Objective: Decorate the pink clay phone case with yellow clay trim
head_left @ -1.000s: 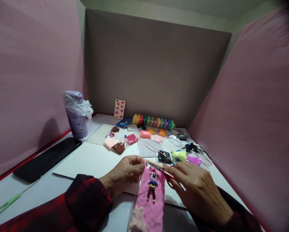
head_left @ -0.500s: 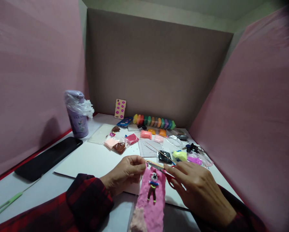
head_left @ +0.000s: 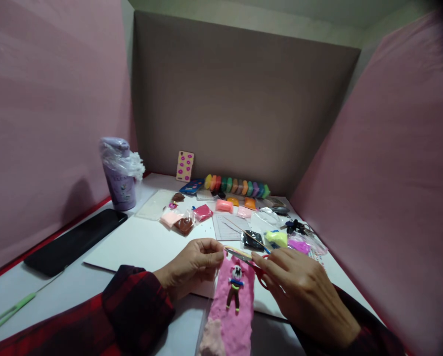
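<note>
My right hand (head_left: 299, 284) is closed on a pair of scissors with red handles (head_left: 259, 275), the metal blades (head_left: 241, 255) pointing left. Along the blades runs a thin pale yellow strip (head_left: 238, 251), reaching toward my left fingertips. With thumb and forefinger pinched together, my left hand (head_left: 195, 267) appears to hold the strip's left end; its other fingers are partly hidden. Just below lies a phone case covered in bumpy pink clay (head_left: 240, 324), with a beige patch at its lower left. On it rests a small clay figure (head_left: 235, 289) with a white head, blue top and brown legs.
White boards lie under the work. Behind are clay packets (head_left: 202, 212), a paper sheet (head_left: 225, 232), a thin stick (head_left: 243, 231) and a row of coloured clays (head_left: 236, 186). To the left are a black phone (head_left: 75, 242), purple bottle (head_left: 119, 178) and green-handled tool (head_left: 14, 311).
The view has shifted very slightly. Both hands, the scissors and the strip stay in nearly the same positions over the pink case.
</note>
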The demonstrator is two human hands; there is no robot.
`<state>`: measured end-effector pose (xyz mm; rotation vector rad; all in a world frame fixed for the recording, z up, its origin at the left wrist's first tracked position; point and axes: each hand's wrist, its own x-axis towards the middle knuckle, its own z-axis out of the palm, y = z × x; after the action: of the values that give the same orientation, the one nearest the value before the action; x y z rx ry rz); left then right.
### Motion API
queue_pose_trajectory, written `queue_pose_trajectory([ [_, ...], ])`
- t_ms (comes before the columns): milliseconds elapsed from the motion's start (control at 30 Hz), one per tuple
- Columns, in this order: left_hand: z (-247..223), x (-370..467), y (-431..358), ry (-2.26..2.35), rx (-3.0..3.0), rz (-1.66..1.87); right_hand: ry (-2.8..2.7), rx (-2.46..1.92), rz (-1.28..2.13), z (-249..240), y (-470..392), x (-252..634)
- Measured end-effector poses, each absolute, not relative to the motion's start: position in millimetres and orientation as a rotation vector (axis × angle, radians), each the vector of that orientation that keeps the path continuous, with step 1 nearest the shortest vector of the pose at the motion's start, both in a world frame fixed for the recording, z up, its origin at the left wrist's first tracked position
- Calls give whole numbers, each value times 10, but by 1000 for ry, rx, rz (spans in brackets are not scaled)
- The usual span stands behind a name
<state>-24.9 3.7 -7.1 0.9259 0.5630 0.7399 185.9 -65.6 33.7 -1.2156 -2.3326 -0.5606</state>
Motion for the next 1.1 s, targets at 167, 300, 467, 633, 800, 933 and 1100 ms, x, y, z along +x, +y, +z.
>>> queue_pose_trajectory([
  [167, -73, -252, 33, 557, 935, 742, -2325, -1180, -579, 319, -664, 1873],
  [300, -79, -251, 33, 550, 945, 742, -2335, -1184, -598, 307, -672, 1895],
  [467, -69, -244, 37, 531, 933, 754, -2342, -1224, -580, 347, -685, 1878],
  [633, -63, -244, 28, 527, 927, 757, -2332, -1238, -547, 383, -703, 1850],
  [800, -81, -249, 27, 508, 926, 762, -2333, -1242, -538, 390, -715, 1856],
  [933, -81, -252, 21, 513, 922, 760, -2330, -1255, -491, 411, -721, 1845],
  [1100, -74, -250, 16, 505, 925, 759, -2326, -1264, -471, 415, -716, 1837],
])
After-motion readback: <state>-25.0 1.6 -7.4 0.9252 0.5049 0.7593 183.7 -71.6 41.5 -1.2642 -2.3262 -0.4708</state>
